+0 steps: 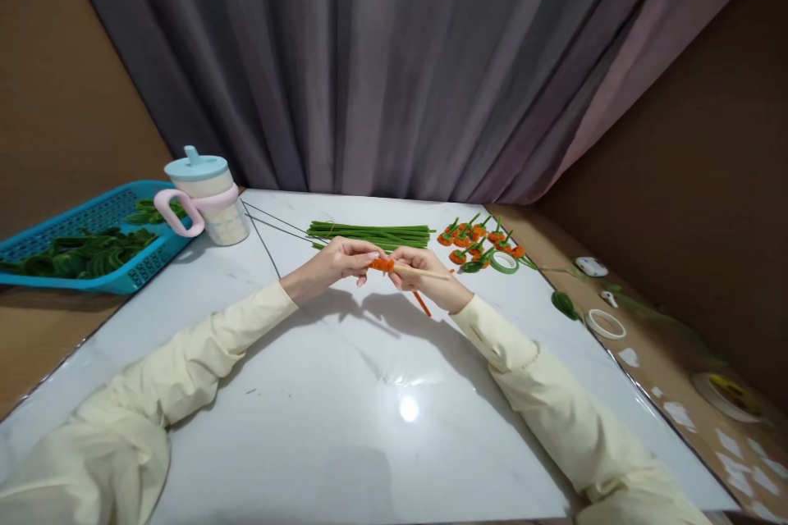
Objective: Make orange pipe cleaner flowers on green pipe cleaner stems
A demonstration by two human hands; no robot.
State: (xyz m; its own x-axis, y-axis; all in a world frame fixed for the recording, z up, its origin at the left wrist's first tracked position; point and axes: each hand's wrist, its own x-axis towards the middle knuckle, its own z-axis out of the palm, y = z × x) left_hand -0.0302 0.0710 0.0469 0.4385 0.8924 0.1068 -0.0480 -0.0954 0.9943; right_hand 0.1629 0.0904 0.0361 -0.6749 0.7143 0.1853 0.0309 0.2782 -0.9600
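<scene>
Orange at frame centre — pinching a fuzzy coil [382, 265] with left hand [337, 259], nearest; gripping a pale stick [424, 271] in right hand [426, 260] — pointing lengthwise rightward.

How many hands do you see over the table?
2. The left hand is pinching an orange fuzzy coil. The right hand is close beside it, with a pale stick across it. No other hands show.

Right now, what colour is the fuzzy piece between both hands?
The fuzzy piece is orange, seen in the head view.
</scene>
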